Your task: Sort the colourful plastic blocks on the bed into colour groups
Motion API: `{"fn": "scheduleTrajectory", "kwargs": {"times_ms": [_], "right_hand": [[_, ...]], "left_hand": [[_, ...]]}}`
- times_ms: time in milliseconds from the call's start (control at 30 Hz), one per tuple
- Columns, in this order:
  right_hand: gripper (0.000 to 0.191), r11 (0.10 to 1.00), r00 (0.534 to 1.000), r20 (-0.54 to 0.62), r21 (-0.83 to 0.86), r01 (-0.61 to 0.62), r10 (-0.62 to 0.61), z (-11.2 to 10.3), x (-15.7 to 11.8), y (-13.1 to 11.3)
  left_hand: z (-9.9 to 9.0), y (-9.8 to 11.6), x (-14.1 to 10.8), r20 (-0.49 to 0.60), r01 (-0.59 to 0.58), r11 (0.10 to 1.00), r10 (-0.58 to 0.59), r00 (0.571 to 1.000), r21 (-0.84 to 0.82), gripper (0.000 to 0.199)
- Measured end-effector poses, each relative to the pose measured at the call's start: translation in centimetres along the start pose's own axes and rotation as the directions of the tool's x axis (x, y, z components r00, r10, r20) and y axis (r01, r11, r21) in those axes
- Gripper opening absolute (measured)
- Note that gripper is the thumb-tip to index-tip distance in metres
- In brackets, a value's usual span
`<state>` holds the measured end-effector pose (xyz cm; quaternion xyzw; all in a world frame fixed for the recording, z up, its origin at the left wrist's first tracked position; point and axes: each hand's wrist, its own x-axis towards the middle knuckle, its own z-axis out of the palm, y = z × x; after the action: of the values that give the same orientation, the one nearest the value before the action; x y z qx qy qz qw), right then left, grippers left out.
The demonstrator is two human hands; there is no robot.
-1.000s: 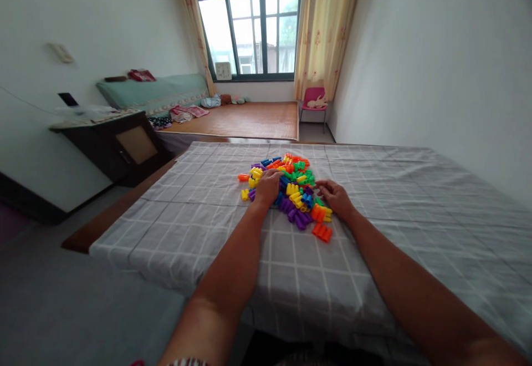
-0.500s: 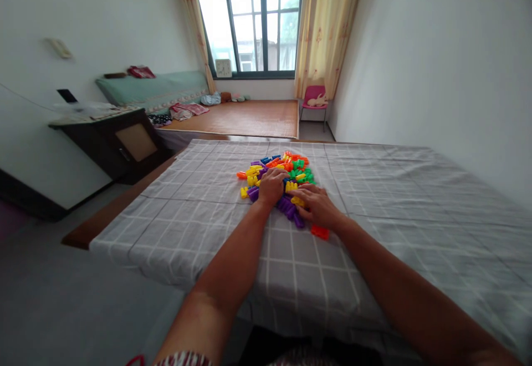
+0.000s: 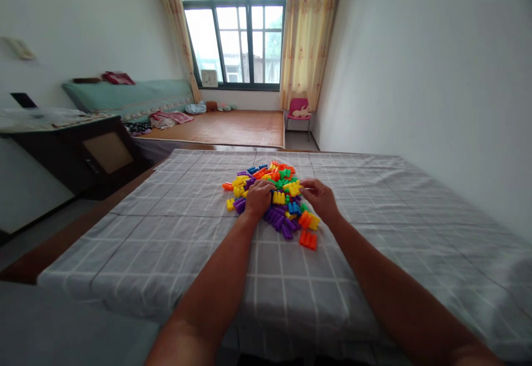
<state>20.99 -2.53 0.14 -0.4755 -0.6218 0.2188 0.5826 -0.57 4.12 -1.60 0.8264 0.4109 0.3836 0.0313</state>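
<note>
Plastic building blocks in several colours lie in a loose pile in front of me. My left hand rests on the pile's left middle, its fingers bent forward over the blocks and their tips partly hidden. To the right, my right hand pinches a yellow block by its right end, at the pile's edge. Between the hands sits another yellow block, with a blue block nearby. Purple blocks lie just below my left hand. An orange block is nearest to me.
A grey checked cloth covers the table. Beyond it stand a low bed with a brown mat, a pink chair and a window. A dark cabinet is at the left, a white wall at the right.
My right hand has lifted off the blocks on the near right, moved up and taken hold of a yellow block. My left hand stays on the pile. The camera view has shifted.
</note>
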Motion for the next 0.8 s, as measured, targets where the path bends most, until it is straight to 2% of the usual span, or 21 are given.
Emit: {"fn": "scheduleTrajectory", "kwargs": {"times_ms": [67,133,200,267,333,400,567,667,800], "right_hand": [[0.03,0.989,0.98,-0.143,0.069,-0.128,0.137,-2.2,2.5,2.6],[0.033,0.97,0.923,-0.299,0.066,-0.233,0.241,-5.0,5.1,5.3],[0.029,0.94,0.851,-0.441,-0.046,-0.338,0.284,-7.7,7.1,7.9],[0.022,0.86,0.82,-0.483,-0.229,-0.456,0.306,-9.9,7.9,10.0],[0.016,0.742,0.829,-0.443,-0.413,-0.527,0.342,-11.3,7.6,11.6],[0.018,0.667,0.851,-0.399,-0.536,-0.518,0.34,-12.0,6.7,12.5],[0.034,0.673,0.936,-0.309,-0.658,-0.339,0.169,-11.8,4.6,12.5],[0.032,0.64,0.964,-0.205,-0.721,-0.264,0.167,-11.2,4.3,11.2],[0.025,0.64,0.981,-0.096,-0.747,-0.181,0.166,-10.9,5.1,8.9]], "left_hand": [[0.1,-0.1,0.0,0.003,-0.009,1.0,0.009,1.0,0.0,0.029],[0.2,0.0,0.0,0.014,-0.016,1.0,0.016,1.0,0.002,0.028],[0.1,0.0,0.0,0.025,-0.016,1.0,0.016,1.0,0.009,0.028],[0.0,0.1,0.0,0.038,-0.012,1.0,0.012,0.999,0.014,0.028],[-0.3,0.2,0.0,0.047,-0.006,1.0,0.005,0.999,0.015,0.028],[-0.7,0.3,0.0,0.051,-0.001,1.0,0.0,0.999,0.014,0.028],[-1.5,1.2,0.2,0.025,-0.017,0.999,0.016,1.0,0.042,0.028],[-1.7,1.2,0.2,0.014,-0.009,0.997,0.009,1.0,0.072,0.027],[-1.9,0.0,0.3,-0.019,0.079,0.993,-0.077,0.997,0.092,0.027]]}}
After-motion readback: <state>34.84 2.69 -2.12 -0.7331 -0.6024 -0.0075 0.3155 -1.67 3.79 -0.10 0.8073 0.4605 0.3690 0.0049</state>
